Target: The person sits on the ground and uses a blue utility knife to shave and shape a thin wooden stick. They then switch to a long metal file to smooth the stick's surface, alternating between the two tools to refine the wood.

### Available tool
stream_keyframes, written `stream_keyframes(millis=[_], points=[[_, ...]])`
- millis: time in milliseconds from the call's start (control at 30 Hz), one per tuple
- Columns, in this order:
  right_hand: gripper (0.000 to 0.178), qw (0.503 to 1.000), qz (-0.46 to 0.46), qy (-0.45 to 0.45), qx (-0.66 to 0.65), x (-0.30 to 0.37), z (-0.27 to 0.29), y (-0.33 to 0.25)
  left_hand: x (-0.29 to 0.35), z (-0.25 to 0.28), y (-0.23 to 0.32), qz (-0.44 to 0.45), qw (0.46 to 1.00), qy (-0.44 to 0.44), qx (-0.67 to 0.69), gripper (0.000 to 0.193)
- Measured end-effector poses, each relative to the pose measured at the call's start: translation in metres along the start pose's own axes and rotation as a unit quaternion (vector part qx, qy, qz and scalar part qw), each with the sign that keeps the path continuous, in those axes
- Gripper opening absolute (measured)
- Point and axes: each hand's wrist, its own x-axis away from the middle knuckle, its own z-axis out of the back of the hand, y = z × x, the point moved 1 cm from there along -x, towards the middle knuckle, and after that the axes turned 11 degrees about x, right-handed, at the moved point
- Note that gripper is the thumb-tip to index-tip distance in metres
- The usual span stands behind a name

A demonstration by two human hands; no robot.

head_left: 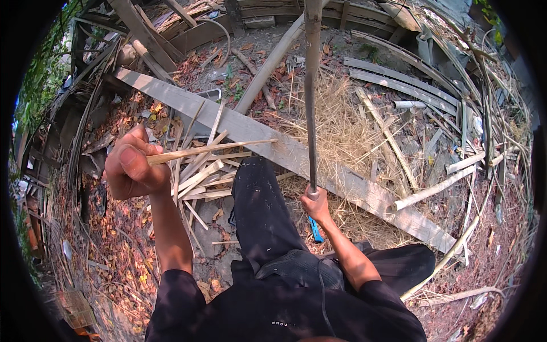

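Across front: plank [292,153], straw [336,119] alongside | left hand [134,166] grips stick [211,149] | right hand [317,205] grips tool [311,102]

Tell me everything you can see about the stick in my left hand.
The stick is pale tan, slim and nearly straight, seemingly wood or bamboo, and looks narrower toward its far end. The left hand grips it near the thicker end. It points rightward, crossing in view over a pile of loose strips, with its tip overlapping the plank. Whether the tip touches the plank is unclear.
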Motion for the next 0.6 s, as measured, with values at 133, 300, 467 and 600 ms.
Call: stream_keyframes(millis=[133,300,467,600], points=[[0.023,0.978,0.011,-0.041,0.202,0.024,-0.010,0.037,0.001,0.005,-0.006,0.003,1.000,-0.002,0.027,0.028],[0.018,0.951,-0.255,-0.040,0.169,0.013,-0.004,0.091,-0.010,-0.003,-0.009,0.074,0.984,0.120,-0.105,0.032],[0.046,0.947,-0.149,0.046,0.281,-0.017,0.055,0.001,-0.035,-0.012,-0.014,0.189,0.947,-0.019,-0.260,0.023],[0.042,0.889,-0.158,0.106,0.417,-0.028,0.101,-0.002,-0.048,-0.036,-0.014,0.328,0.938,-0.060,-0.094,0.014]])
